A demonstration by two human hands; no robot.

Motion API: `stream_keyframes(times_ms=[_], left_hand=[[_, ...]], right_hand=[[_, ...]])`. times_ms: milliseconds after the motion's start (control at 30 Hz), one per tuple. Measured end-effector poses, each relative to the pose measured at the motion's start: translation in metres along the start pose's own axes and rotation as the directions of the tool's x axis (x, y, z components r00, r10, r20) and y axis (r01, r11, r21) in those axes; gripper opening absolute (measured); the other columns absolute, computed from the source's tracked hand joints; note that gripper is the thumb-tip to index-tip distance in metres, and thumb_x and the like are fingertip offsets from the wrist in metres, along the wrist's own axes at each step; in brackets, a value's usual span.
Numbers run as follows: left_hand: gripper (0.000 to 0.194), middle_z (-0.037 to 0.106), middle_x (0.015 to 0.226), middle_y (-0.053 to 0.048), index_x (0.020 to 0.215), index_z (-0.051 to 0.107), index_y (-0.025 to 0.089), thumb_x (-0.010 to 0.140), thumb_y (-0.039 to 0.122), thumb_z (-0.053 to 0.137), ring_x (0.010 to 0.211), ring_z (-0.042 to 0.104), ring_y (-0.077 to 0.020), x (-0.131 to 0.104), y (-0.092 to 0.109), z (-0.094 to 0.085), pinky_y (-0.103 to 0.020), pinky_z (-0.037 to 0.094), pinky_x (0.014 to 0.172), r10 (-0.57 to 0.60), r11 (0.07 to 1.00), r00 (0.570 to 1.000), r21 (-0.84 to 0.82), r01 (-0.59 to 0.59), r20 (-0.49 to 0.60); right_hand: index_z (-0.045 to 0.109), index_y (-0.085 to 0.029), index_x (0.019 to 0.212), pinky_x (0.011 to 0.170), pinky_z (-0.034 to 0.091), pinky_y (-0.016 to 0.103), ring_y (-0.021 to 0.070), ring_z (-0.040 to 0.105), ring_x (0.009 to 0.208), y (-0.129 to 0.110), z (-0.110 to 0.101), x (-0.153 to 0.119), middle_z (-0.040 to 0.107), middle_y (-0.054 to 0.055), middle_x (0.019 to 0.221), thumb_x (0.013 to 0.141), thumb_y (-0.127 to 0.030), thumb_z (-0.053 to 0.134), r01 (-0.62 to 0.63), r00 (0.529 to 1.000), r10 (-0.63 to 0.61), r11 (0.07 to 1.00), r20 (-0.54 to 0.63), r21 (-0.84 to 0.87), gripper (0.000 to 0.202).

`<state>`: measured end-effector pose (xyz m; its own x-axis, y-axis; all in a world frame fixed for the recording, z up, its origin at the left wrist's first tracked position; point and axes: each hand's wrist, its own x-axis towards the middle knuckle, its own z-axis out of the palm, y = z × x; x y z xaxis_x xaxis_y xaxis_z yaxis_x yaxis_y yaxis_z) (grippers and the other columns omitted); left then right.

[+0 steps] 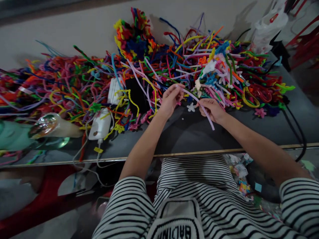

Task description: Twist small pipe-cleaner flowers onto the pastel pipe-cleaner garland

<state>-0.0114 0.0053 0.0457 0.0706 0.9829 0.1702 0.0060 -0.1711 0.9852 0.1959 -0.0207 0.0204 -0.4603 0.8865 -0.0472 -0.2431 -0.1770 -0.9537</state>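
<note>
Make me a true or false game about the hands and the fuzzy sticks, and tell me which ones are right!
1. The left hand and the right hand both hold a light purple fuzzy stick. True.

2. The little white flower is in the left hand. False: it is on the table, near the right hand.

3. The big pile of fuzzy sticks is all blue. False: it has many colours, like red, yellow, green and purple.

4. The person's shirt has stripes. True.
</note>
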Motion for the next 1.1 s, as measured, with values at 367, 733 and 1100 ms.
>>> stream_keyframes(times_ms=[367, 733, 1100], left_hand=[[0.028, 0.059, 0.065, 0.001, 0.085, 0.073, 0.022, 0.082, 0.05, 0.078, 0.066, 0.063, -0.012, -0.016, -0.008, 0.001, -0.026, 0.049, 0.061, -0.084, 0.989, 0.965, -0.1, 0.112, 0.249], [0.067, 0.071, 0.068, -0.001, 0.119, 0.059, 0.011, 0.065, 0.031, 0.093, 0.064, 0.067, -0.0114, -0.03, 0.001, 0.029, -0.023, 0.045, 0.06, -0.255, 0.939, 0.792, -0.053, 0.339, 0.556], [0.031, 0.071, 0.07, -0.003, 0.08, 0.071, 0.01, 0.066, 0.029, 0.09, 0.062, 0.062, -0.0091, -0.035, -0.019, 0.04, -0.025, 0.048, 0.064, -0.31, 0.941, 0.736, 0.085, 0.328, 0.602]], right_hand=[[0.058, -0.02, 0.085, 0.041, 0.018, 0.025, 0.0064, 0.032, 0.043, 0.007, 0.002, 0.006, 0.036, -0.008, 0.053, 0.077, -0.065, 0.076, 0.111, 0.975, -0.119, 0.992, -0.189, -0.051, 0.049], [0.052, -0.024, 0.086, 0.044, 0.025, 0.024, 0.0082, 0.032, 0.049, 0.018, 0.002, 0.011, 0.033, -0.005, 0.06, 0.074, -0.084, 0.062, 0.155, 0.909, -0.22, 0.967, -0.355, -0.203, 0.062], [0.052, -0.023, 0.081, 0.05, 0.033, 0.027, 0.0116, 0.041, 0.057, 0.024, 0.009, 0.013, 0.041, -0.001, 0.065, 0.074, -0.086, 0.059, 0.18, 0.84, -0.329, 0.92, -0.433, -0.348, 0.064]])
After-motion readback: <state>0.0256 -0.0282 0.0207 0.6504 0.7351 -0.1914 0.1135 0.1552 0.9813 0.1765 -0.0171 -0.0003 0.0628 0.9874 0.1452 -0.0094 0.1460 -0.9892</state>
